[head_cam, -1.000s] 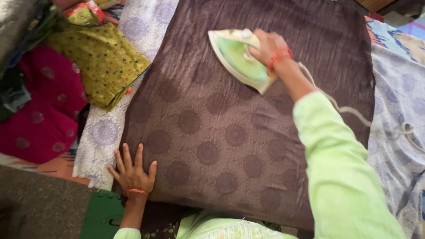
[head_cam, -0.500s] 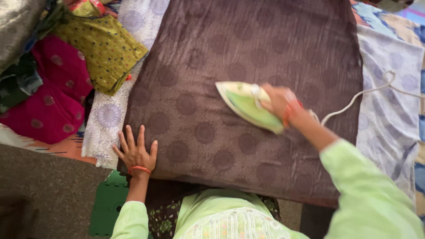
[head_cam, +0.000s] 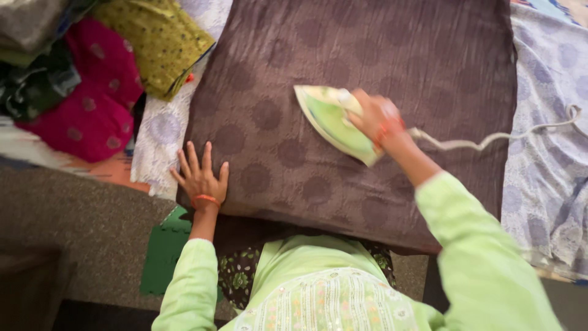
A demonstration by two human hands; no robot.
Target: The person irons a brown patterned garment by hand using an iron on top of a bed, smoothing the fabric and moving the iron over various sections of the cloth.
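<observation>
- Gripping the handle, your right hand is clamped on one green and white iron, which sits flat on the brown cloth, near its middle.
- You press your left hand flat, fingers spread and holding nothing, on the cloth's near left corner; your two hands are well apart.
- You have one brown cloth with darker round spots, spread over a pale patterned sheet.
- One pale cord runs from the iron to the right across the sheet.
- At the left you can count three folded pieces: one olive-yellow garment, one pink garment and one dark garment.
- Your fingers hide the iron's handle, the cloth's far edge is cut off by the frame, and the cord's end goes out of view.
</observation>
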